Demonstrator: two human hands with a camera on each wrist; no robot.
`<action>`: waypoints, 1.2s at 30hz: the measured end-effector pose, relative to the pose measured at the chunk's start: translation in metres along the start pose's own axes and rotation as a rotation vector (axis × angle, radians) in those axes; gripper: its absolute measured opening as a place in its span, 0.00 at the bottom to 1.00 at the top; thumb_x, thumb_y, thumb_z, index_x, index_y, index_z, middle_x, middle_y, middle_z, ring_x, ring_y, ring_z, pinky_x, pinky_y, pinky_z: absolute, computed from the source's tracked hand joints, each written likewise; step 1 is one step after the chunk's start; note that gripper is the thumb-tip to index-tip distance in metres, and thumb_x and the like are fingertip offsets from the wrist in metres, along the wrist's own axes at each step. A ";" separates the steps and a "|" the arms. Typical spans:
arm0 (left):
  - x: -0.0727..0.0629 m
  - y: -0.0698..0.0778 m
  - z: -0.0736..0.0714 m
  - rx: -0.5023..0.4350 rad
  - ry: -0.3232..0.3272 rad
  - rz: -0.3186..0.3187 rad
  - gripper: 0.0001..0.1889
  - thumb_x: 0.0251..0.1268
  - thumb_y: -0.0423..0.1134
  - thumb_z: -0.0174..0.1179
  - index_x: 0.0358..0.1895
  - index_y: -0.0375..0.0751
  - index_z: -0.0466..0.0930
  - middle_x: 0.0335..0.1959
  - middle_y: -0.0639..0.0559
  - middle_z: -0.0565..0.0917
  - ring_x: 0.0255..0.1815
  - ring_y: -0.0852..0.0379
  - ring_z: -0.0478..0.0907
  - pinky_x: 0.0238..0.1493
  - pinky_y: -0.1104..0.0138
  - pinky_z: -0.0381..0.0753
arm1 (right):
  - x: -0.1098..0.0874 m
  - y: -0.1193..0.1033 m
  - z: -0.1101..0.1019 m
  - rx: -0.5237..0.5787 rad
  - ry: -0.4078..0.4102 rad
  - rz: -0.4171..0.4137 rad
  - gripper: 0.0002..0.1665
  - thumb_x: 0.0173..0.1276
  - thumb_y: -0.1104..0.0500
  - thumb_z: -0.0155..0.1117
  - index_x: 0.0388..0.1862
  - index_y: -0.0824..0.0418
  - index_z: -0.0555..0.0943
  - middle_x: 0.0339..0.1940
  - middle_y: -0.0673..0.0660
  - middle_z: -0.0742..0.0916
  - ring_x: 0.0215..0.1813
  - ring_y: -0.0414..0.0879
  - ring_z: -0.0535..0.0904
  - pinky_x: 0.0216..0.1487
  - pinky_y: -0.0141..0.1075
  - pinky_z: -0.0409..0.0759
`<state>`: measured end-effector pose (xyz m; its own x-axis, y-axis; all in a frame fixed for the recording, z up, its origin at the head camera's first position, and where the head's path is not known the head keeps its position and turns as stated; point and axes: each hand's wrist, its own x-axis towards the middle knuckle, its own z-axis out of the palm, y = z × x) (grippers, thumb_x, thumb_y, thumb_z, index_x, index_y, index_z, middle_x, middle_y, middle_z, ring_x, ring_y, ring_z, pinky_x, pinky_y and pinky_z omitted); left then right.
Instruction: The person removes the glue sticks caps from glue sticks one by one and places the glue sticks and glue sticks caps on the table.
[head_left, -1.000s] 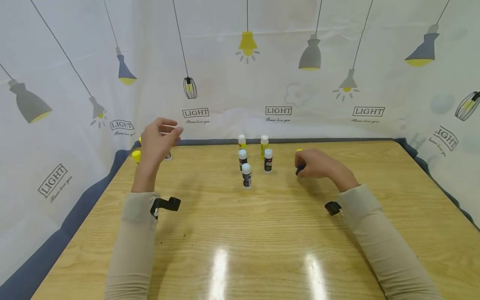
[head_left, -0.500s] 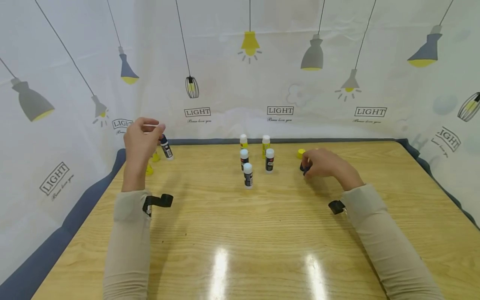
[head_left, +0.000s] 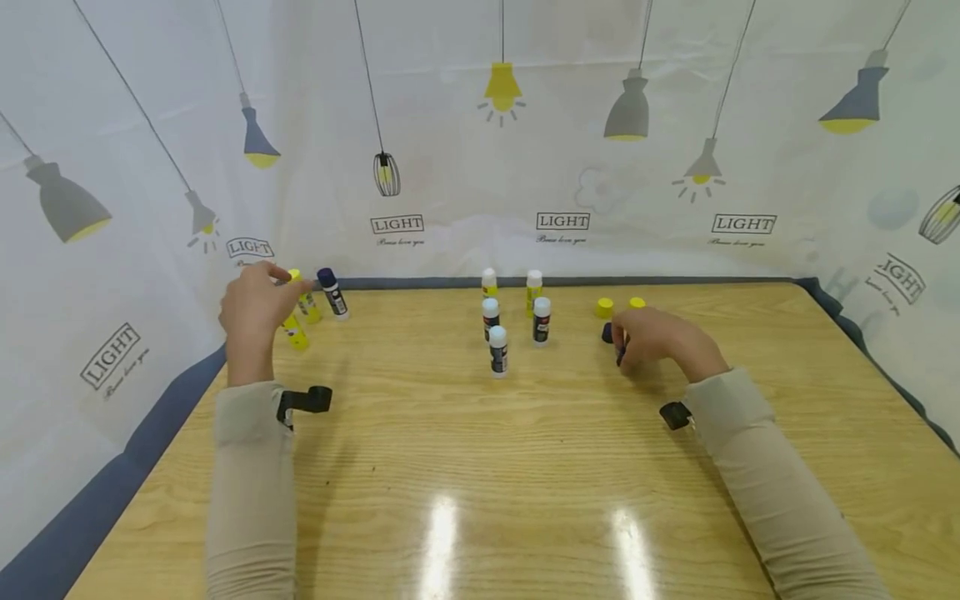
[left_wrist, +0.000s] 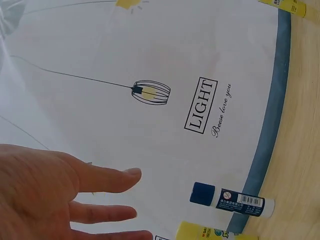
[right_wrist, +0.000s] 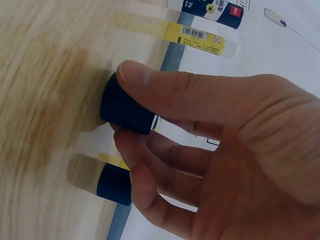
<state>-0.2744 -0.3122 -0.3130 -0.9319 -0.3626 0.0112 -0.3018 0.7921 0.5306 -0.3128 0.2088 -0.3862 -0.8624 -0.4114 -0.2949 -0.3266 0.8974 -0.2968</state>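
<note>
On the backdrop [head_left: 457,167] we read "LIGHT" in boxes, several times over, with "Beese love you" in script beneath. From the right wrist we make out "deli" on red and apparently "21g" on a blue stick [right_wrist: 212,11]; a yellow stick [right_wrist: 195,37] and, from the left wrist, a blue-capped stick [left_wrist: 235,201] show barcodes, their small print illegible to us

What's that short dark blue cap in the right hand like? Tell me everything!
The short, round, dark blue cap looks like smooth plastic. The right hand pinches it between thumb and fingers, which partly cover it. It seems upright, beside another dark blue cap, over the light wooden table; I can't tell if it touches the table.
</note>
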 end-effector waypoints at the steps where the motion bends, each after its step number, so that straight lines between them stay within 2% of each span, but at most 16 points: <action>1: 0.000 0.000 0.000 0.008 -0.002 -0.004 0.37 0.73 0.60 0.58 0.72 0.33 0.70 0.68 0.29 0.75 0.62 0.29 0.74 0.57 0.41 0.75 | 0.000 0.000 0.000 0.005 -0.006 0.002 0.15 0.61 0.60 0.78 0.41 0.60 0.80 0.42 0.58 0.84 0.40 0.50 0.76 0.40 0.41 0.75; 3: 0.000 -0.001 0.000 0.014 0.004 -0.015 0.39 0.72 0.60 0.58 0.75 0.33 0.67 0.70 0.29 0.74 0.63 0.28 0.74 0.57 0.41 0.75 | 0.001 0.001 0.001 0.009 -0.015 0.006 0.15 0.61 0.60 0.78 0.41 0.60 0.80 0.42 0.58 0.84 0.39 0.50 0.76 0.39 0.40 0.75; 8: 0.002 -0.007 0.003 -0.050 0.066 -0.079 0.46 0.71 0.59 0.60 0.79 0.31 0.55 0.72 0.26 0.67 0.66 0.26 0.70 0.64 0.38 0.72 | 0.002 0.001 0.001 0.008 -0.017 -0.002 0.15 0.60 0.60 0.78 0.40 0.60 0.80 0.41 0.58 0.84 0.39 0.50 0.76 0.38 0.40 0.75; 12: 0.007 -0.014 0.008 -0.085 0.046 -0.122 0.48 0.70 0.56 0.63 0.79 0.30 0.50 0.73 0.25 0.64 0.70 0.25 0.67 0.68 0.37 0.68 | 0.002 0.000 0.000 0.011 -0.020 -0.006 0.16 0.60 0.60 0.79 0.41 0.60 0.79 0.41 0.58 0.84 0.39 0.50 0.76 0.38 0.40 0.75; 17: 0.016 -0.021 0.018 -0.123 0.012 -0.147 0.47 0.68 0.52 0.66 0.78 0.30 0.51 0.73 0.26 0.66 0.71 0.26 0.66 0.68 0.37 0.67 | -0.006 -0.001 -0.004 0.018 -0.010 0.001 0.19 0.62 0.55 0.78 0.46 0.61 0.79 0.45 0.59 0.84 0.41 0.51 0.76 0.41 0.42 0.76; 21: 0.021 -0.023 0.024 -0.125 0.016 -0.161 0.46 0.68 0.51 0.66 0.78 0.31 0.52 0.73 0.27 0.68 0.70 0.27 0.68 0.67 0.38 0.68 | -0.013 0.000 -0.011 0.017 0.048 -0.007 0.19 0.66 0.49 0.74 0.46 0.61 0.81 0.49 0.61 0.86 0.43 0.52 0.80 0.44 0.47 0.80; 24: 0.024 -0.024 0.026 -0.106 0.012 -0.158 0.43 0.69 0.48 0.65 0.78 0.33 0.55 0.73 0.28 0.69 0.71 0.28 0.68 0.68 0.38 0.68 | -0.015 0.004 -0.016 0.024 0.092 -0.003 0.18 0.70 0.47 0.70 0.45 0.61 0.81 0.45 0.60 0.87 0.42 0.51 0.81 0.44 0.47 0.80; 28: 0.025 -0.026 0.028 -0.090 0.014 -0.156 0.38 0.71 0.46 0.62 0.78 0.34 0.59 0.74 0.29 0.69 0.71 0.28 0.68 0.69 0.37 0.66 | -0.014 0.008 -0.017 0.049 0.110 0.019 0.19 0.74 0.46 0.66 0.46 0.61 0.81 0.39 0.59 0.87 0.39 0.50 0.79 0.42 0.44 0.78; 36: 0.029 -0.032 0.037 -0.137 0.036 -0.184 0.32 0.74 0.42 0.57 0.77 0.33 0.63 0.73 0.31 0.71 0.72 0.32 0.68 0.70 0.40 0.67 | -0.013 0.004 -0.014 0.036 0.155 -0.007 0.18 0.74 0.46 0.66 0.44 0.61 0.82 0.39 0.57 0.86 0.38 0.50 0.78 0.41 0.44 0.77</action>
<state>-0.2995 -0.3295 -0.3610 -0.8552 -0.5140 -0.0673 -0.4333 0.6376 0.6369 -0.3086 0.2200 -0.3713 -0.9105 -0.3856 -0.1494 -0.3213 0.8870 -0.3315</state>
